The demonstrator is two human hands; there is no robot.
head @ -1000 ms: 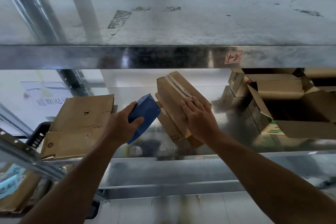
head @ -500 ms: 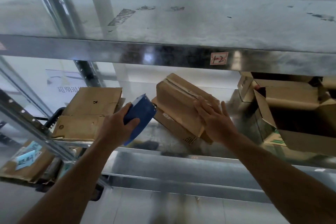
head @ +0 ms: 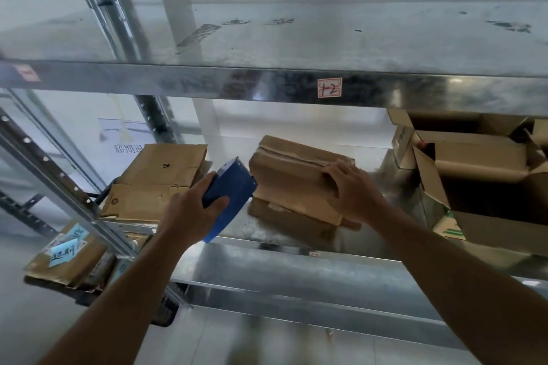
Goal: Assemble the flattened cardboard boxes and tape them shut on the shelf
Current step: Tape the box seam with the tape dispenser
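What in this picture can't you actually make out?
All head view.
Tape roll: hidden inside the blue tape dispenser, behind the left hand.
Lower box: mostly covered by the taped box.
Open box contents: dark, cut by the right edge.
Wall sign: text hidden behind the flattened boxes.

1 taped box [head: 296, 184] sits at the centre of the frame. It is brown and closed, with a strip of tape along its upper seam, and it lies askew on 1 flatter brown box [head: 292, 227]. That lower box rests on the metal shelf [head: 296, 261]. The blue tape dispenser [head: 234, 195] is just left of centre, its front edge right against the taped box's left end. At left centre lies a stack of flattened boxes [head: 160, 184]. At the right edge stand open boxes [head: 489, 163], flaps up.
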